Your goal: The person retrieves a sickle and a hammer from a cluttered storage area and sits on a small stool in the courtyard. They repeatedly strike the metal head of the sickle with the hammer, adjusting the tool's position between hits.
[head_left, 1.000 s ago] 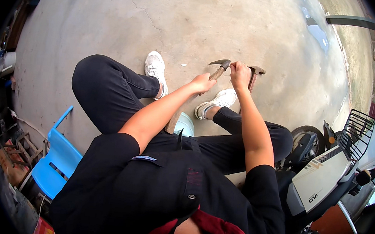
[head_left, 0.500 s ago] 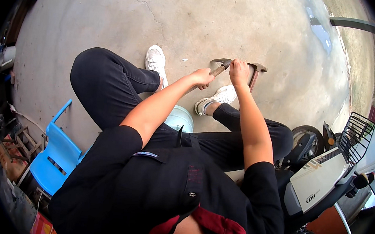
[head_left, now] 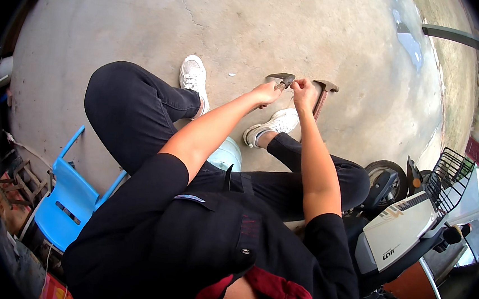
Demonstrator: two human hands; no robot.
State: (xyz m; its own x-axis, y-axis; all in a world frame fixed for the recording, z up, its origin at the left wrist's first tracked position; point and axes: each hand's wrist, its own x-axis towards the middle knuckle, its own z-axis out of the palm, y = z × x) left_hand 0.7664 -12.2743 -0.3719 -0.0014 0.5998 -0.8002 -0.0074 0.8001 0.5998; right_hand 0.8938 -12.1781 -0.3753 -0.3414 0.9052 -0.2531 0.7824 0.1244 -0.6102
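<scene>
Up in the upper middle of the frame, both hands are brought close together over the concrete floor [head_left: 316,37]. The left hand [head_left: 267,92] is seen closed around the handle of a dark metal tool [head_left: 282,78], its flat wedge-shaped head poking out up and to the right of the knuckles. Just beside it, the right hand [head_left: 304,93] is pinched shut, fingertips meeting at the tool's head; whatever small thing is gripped between them cannot be made out. A hammer [head_left: 323,93] is seen immediately right of the right hand, head up, reddish handle running down behind the wrist; whether it is held or merely lying there cannot be told. Below the hands, two white shoes [head_left: 193,78] are planted on the floor, with black trousers bent at the knees. At lower left, a blue plastic chair [head_left: 66,203] is parked. At lower right, a scooter [head_left: 407,230] with a wire basket [head_left: 450,180] is caught at the edge.
</scene>
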